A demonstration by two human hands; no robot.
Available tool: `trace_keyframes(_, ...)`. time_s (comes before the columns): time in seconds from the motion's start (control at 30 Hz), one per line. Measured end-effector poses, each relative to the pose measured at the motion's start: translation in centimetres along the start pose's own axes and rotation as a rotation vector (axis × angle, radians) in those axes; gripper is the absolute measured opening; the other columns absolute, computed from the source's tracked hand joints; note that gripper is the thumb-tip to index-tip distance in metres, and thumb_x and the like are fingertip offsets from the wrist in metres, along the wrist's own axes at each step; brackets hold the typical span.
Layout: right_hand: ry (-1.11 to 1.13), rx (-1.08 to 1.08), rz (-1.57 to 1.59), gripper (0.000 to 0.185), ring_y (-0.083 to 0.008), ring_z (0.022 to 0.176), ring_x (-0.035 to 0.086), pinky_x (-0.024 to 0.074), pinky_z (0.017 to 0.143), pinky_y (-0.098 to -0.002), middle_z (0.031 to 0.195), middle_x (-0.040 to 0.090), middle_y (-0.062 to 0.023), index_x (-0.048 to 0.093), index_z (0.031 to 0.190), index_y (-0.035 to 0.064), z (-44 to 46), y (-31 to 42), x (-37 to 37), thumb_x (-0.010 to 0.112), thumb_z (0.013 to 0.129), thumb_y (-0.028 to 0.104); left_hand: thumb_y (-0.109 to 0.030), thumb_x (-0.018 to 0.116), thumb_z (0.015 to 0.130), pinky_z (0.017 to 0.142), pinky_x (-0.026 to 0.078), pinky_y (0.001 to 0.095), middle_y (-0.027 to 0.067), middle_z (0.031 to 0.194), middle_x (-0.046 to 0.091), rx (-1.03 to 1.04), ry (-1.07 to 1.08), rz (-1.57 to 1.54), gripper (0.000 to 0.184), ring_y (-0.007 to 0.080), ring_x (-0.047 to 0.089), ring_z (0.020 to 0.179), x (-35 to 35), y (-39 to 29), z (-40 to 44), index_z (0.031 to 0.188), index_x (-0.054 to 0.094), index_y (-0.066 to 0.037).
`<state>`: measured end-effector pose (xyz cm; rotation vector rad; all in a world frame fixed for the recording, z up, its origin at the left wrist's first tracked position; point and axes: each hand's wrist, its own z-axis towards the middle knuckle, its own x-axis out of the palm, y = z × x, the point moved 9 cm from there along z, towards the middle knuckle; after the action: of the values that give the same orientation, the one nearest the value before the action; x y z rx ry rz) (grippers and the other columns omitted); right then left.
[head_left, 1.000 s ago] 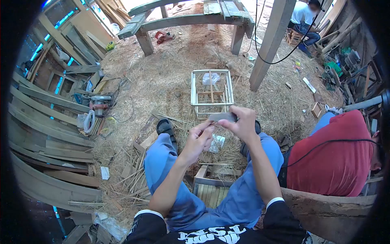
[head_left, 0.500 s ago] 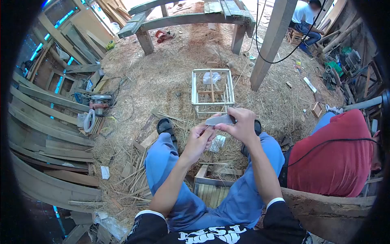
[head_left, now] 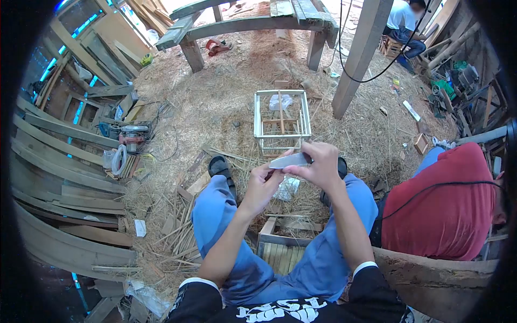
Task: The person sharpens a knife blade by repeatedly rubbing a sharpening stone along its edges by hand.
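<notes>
My right hand is closed around a knife, with its broad grey blade pointing left. The handle is hidden in my fist. My left hand is pinched together just under the blade's tip, its fingers curled. Whatever it holds is too small or too covered to make out. Both hands are raised in front of my knees, over the shavings. Beyond them on the floor stands a small pale wooden frame with a brown stick across it. Between my legs is a slatted wooden box.
A person in a red shirt bends close on my right. Another person sits at the far right. A wooden post and a workbench stand ahead. To the left are a circular saw, stacked boards and thin strips.
The knife blade has shifted slightly left and tilts a little differently over my left fingers. My left hand has turned slightly. The far person's arm and the red-shirted person have moved a little.
</notes>
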<state>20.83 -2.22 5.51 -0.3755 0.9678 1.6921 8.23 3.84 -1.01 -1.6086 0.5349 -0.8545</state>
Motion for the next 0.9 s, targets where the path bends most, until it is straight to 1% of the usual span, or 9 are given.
trace_keyframes(0.07,-0.022,0.067,0.022,0.064,-0.0272,0.047,0.054,0.0409,0.048,-0.0392,0.051,0.050,-0.0099,0.050,0.059,0.0074,0.0,-1.3,-0.3,0.076,0.064,0.065,-0.010,0.056,0.098,0.046,0.024,0.0189,-0.0102,0.065,0.039,0.026,-0.009,0.084,0.023,-0.0006,0.032,0.053,-0.3,0.2,0.3,0.120,0.064,-0.005)
trace_keyframes(0.17,-0.059,0.125,0.042,0.063,-0.0273,0.047,0.055,0.0411,0.049,-0.0393,0.052,0.051,-0.0099,0.051,0.059,0.0073,-0.1,-2.3,-0.5,0.077,0.064,0.064,-0.006,0.059,0.096,0.057,0.036,0.0181,-0.0063,0.086,0.061,-0.043,-0.029,-0.009,0.030,0.0000,0.045,0.069,-0.6,0.7,0.1,0.125,0.064,-0.004)
trace_keyframes(0.27,-0.011,0.035,0.019,0.063,-0.0274,0.048,0.055,0.0415,0.049,-0.0391,0.051,0.051,-0.0099,0.051,0.060,0.0074,-0.3,-0.7,0.1,0.077,0.064,0.065,-0.011,0.056,0.099,0.047,0.024,0.0184,-0.0098,0.066,0.041,0.033,0.001,0.117,0.024,-0.0008,0.031,0.053,-0.3,0.5,0.1,0.120,0.064,-0.004)
trace_keyframes(0.4,-0.023,0.000,0.006,0.064,-0.0279,0.047,0.054,0.0405,0.048,-0.0388,0.050,0.049,-0.0096,0.050,0.060,0.0076,-0.1,-0.3,-0.3,0.076,0.064,0.066,-0.013,0.057,0.099,0.046,0.024,0.0185,-0.0102,0.068,0.040,-0.006,0.001,-0.012,0.025,-0.0007,0.030,0.053,0.1,0.4,0.1,0.121,0.063,-0.004)
trace_keyframes(0.53,-0.069,0.271,0.113,0.059,-0.0293,0.050,0.057,0.0418,0.049,-0.0385,0.053,0.052,-0.0112,0.055,0.064,0.0059,-0.2,-4.0,-1.4,0.078,0.065,0.061,-0.013,0.056,0.099,0.046,0.023,0.0185,-0.0105,0.068,0.039,-0.059,0.019,0.007,0.028,-0.0010,0.030,0.054,0.8,-0.3,-0.2,0.125,0.062,-0.004)
trace_keyframes(0.57,-0.072,0.244,0.087,0.059,-0.0300,0.051,0.057,0.0422,0.050,-0.0386,0.054,0.052,-0.0115,0.057,0.065,0.0051,-0.1,-3.7,-1.6,0.078,0.065,0.060,-0.014,0.056,0.099,0.046,0.022,0.0185,-0.0106,0.068,0.039,-0.064,0.031,0.002,0.028,-0.0011,0.031,0.054,1.1,-0.4,-0.3,0.124,0.062,-0.004)
trace_keyframes(0.67,-0.047,0.090,0.100,0.060,-0.0293,0.050,0.057,0.0418,0.049,-0.0385,0.053,0.052,-0.0109,0.056,0.064,0.0057,-0.2,-1.5,-0.7,0.078,0.064,0.061,-0.013,0.059,0.098,0.057,0.036,0.0187,-0.0061,0.090,0.064,-0.119,0.039,0.029,0.032,-0.0005,0.043,0.068,0.1,1.5,-0.1,0.128,0.062,-0.004)
trace_keyframes(0.77,-0.014,0.015,0.074,0.060,-0.0278,0.049,0.056,0.0419,0.049,-0.0386,0.053,0.052,-0.0103,0.056,0.064,0.0071,-0.3,-0.2,0.0,0.078,0.062,0.063,-0.013,0.059,0.098,0.058,0.036,0.0184,-0.0043,0.093,0.064,-0.037,0.045,-0.061,0.032,-0.0003,0.044,0.069,0.0,1.3,-0.1,0.129,0.061,-0.003)
trace_keyframes(0.9,-0.015,0.164,0.025,0.057,-0.0287,0.051,0.058,0.0436,0.050,-0.0385,0.054,0.054,-0.0110,0.056,0.065,0.0059,0.1,-2.7,-1.0,0.080,0.063,0.058,-0.014,0.057,0.098,0.047,0.023,0.0172,-0.0107,0.070,0.042,-0.032,0.021,0.024,0.031,-0.0016,0.031,0.055,0.5,0.8,0.2,0.128,0.060,-0.003)
